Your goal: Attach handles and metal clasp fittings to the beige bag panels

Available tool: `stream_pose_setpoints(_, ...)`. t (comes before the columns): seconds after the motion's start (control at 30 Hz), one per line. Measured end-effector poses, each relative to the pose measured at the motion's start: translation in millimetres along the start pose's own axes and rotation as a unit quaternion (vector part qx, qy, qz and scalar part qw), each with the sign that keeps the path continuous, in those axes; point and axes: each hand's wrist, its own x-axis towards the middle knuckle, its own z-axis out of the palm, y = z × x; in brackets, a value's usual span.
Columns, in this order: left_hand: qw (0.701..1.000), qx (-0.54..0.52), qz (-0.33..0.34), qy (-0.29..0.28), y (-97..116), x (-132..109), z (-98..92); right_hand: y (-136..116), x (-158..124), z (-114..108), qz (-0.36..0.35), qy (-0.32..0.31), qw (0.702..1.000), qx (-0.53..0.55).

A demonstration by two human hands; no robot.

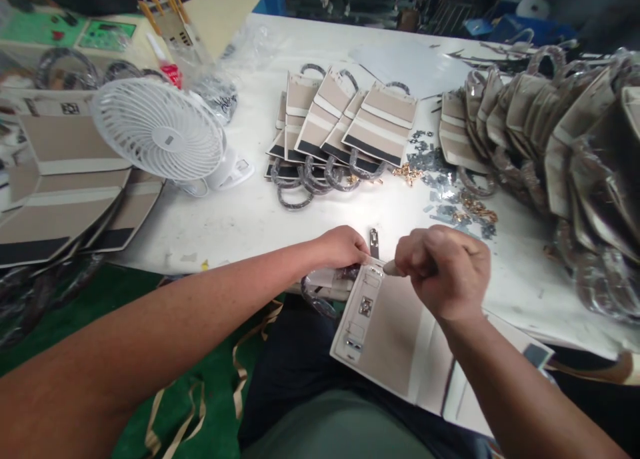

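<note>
White-topped table (240, 225), scuffed in places, spreads ahead of both hands; green floor (120, 312) with loose pale strips (240, 372) lies down and left of them. White fan (165, 135) stands left of and beyond the grip. Fanned-out beige panels (380, 125) with wrapped handles lie straight past it, a large pile of similar panels (530, 112) off to its right, further ones (75, 192) far left. Small grey metal pieces (440, 185) and gold-coloured fittings (410, 173) are scattered just past the right fist. Working panel (395, 325), beige with pale edging, lies directly under the hands, angled across the lap and the near table edge. Left arm reaches in long and nearly straight; left hand (345, 249) is at the panel's far corner, fingers bent, beside an upright-looking metal strip (374, 245). Right forearm comes up from lower right; right hand (445, 272) is clenched around a tapered tool (393, 269), its tip by the metal fitting at that same corner. Most of the tool is hidden inside the fist. Left fingertips partly covered; cannot tell whether they pinch the corner or only press it. Right forearm blocks part of the panel's right half. Far background dim, clutter hard to name.
</note>
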Motion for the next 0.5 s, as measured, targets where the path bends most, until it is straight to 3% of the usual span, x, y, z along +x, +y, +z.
stream_pose_setpoints(0.13, 1.000, 0.017, 0.001, -0.002, 3, -8, -1.0, -15, 0, 3, 0.034, -0.032, 0.993, -0.109)
stream_pose_setpoints(0.23, 0.996, 0.079, 0.013, 0.028, 11, -25, -3.0, -22, -5, -11, 0.046, -0.113, 0.947, -0.297)
stream_pose_setpoints(0.27, 0.994, 0.097, 0.019, 0.041, 13, -32, -2.9, -20, -10, -22, 0.034, -0.136, 0.922, -0.362)
stream_pose_setpoints(0.37, 0.988, 0.130, 0.043, 0.065, 17, -53, 2.4, 2, -34, -69, -0.003, -0.107, 0.857, -0.505)
stream_pose_setpoints(0.43, 0.983, 0.153, 0.069, 0.077, 24, -69, 9.8, 14, -51, -102, -0.005, -0.121, 0.852, -0.509)
stream_pose_setpoints(0.5, 0.970, 0.188, 0.119, 0.095, 36, -90, 17.2, 9, -63, -124, 0.001, -0.127, 0.866, -0.484)
